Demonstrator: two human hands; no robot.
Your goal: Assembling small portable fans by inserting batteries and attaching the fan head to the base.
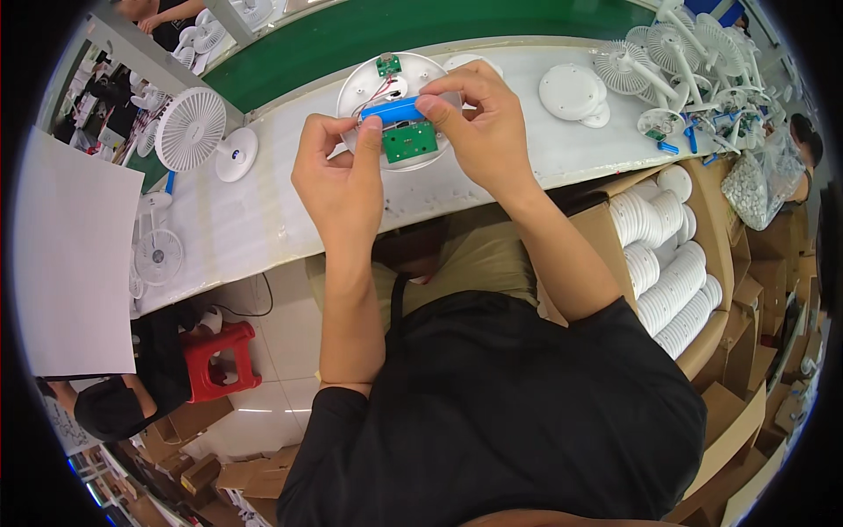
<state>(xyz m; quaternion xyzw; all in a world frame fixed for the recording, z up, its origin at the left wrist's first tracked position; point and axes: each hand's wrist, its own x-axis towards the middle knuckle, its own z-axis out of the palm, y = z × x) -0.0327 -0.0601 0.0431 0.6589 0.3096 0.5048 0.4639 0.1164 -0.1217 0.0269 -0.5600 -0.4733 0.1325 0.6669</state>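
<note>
A blue cylindrical battery [392, 111] lies crosswise over an upturned round white fan base [353, 90]. My left hand [338, 167] pinches the battery's left end between thumb and fingers. At its other end, my right hand [479, 123] grips it the same way. Below the battery a green circuit board [410, 142] sits inside the base. A smaller green board [388, 64] is fixed near the base's far rim, with thin red wires [379, 88] running down from it. Whether the battery touches the base is hidden by my fingers.
White round covers [572, 92] lie to the right on the white worktable [272, 189]. Fan units with loose blue batteries crowd the far right. An assembled white fan [193, 130] stands at left. Beside my right arm, a cardboard box [621, 263] holds stacked white discs. A green conveyor [351, 39] runs behind.
</note>
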